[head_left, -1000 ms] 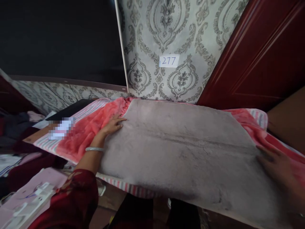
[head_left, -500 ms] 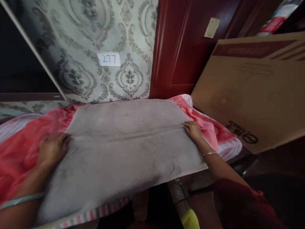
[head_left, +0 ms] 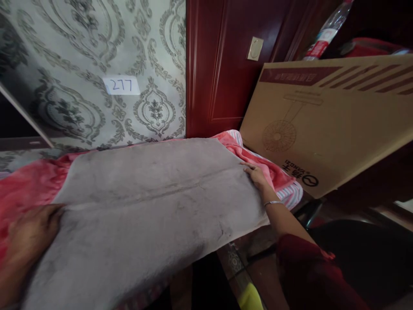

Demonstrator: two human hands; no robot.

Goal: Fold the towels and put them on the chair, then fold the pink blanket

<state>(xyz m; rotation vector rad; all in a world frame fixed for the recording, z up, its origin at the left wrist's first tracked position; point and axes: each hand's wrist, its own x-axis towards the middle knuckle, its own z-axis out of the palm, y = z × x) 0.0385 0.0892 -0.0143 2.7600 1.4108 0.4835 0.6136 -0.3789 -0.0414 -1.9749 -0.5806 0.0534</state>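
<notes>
Grey cloth (head_left: 151,219) lies centre, over coral fabric (head_left: 35,181). The left hand (head_left: 34,232) touches its near left edge, fingers bent; farther off, the right hand (head_left: 258,176) touches its right edge, fingers slightly parted (whether either pinches, I cannot tell). Far right stands a cardboard box (head_left: 342,125).

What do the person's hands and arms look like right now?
The right hand is ungloved, with a thin silvery bangle at the wrist and a dark red sleeve farther up. The left hand is ungloved too; no sleeve or jewellery shows there.
</notes>
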